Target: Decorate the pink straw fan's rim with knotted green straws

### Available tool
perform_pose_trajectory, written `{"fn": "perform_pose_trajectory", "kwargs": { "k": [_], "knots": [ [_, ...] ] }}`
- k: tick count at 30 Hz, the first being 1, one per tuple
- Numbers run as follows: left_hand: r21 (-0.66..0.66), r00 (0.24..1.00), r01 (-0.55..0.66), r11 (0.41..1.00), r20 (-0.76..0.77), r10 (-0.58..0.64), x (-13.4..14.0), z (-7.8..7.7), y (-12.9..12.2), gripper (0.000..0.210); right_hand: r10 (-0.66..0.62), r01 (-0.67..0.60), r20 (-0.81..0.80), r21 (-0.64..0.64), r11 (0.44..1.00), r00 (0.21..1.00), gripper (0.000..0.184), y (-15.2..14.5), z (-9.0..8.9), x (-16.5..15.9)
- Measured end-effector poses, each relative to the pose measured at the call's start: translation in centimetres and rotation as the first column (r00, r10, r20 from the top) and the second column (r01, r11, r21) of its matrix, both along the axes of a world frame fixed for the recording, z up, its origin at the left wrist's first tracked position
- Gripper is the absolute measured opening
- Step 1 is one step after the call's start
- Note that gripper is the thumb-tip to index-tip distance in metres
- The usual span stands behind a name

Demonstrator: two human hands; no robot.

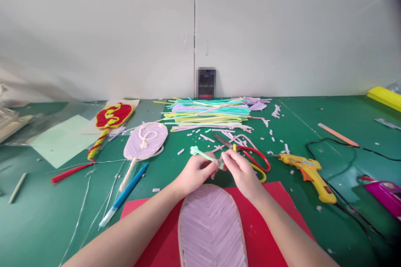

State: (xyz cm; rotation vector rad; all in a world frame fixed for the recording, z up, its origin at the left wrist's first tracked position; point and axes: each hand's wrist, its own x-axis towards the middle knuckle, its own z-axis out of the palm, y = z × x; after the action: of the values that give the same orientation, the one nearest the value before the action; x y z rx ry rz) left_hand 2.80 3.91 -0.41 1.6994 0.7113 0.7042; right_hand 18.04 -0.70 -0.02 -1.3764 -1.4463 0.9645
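A mint-green pipe cleaner [206, 156] with a small looped shape at its left end is pinched between both hands. My left hand [198, 172] grips it from the left, thumb and fingers closed. From the right, my right hand [242, 172] pinches its other end, where the fingertips hide part of it. Below the hands lies a lilac oval panel [213, 225] with slanted strips and a pale rim, on a red sheet [269, 225]. Just behind my right hand are scissors [260, 158] with red and yellow handles, partly covered by that hand.
Pastel pipe cleaners [206, 112] are heaped at the back among lilac scraps. At left lie a lilac fan [150, 144], a red-and-yellow fan [114, 117], a red tassel [73, 172] and a blue pen-like stick [125, 194]. A yellow glue gun [308, 173] with a black cord rests at right.
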Motion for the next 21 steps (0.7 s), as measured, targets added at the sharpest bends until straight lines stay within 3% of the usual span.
{"fn": "perform_pose_trajectory", "kwargs": {
  "k": [6,13,21],
  "knots": [
    [0.046,0.999,-0.035,0.998,0.012,0.034,-0.15,0.19,0.09,0.041,0.056,-0.056,0.014,0.037,0.998,0.998,0.028,-0.14,0.2,-0.19],
    [-0.029,0.999,0.009,1.0,0.035,-0.007,-0.11,0.06,0.01,0.037,0.048,-0.053,0.056,0.082,0.995,0.997,0.025,-0.07,0.14,-0.16],
    [0.067,0.999,0.007,0.998,0.033,-0.009,-0.14,0.12,-0.06,0.033,0.094,-0.096,0.041,0.048,0.994,0.995,0.028,-0.26,0.43,-0.17]
  ]
}}
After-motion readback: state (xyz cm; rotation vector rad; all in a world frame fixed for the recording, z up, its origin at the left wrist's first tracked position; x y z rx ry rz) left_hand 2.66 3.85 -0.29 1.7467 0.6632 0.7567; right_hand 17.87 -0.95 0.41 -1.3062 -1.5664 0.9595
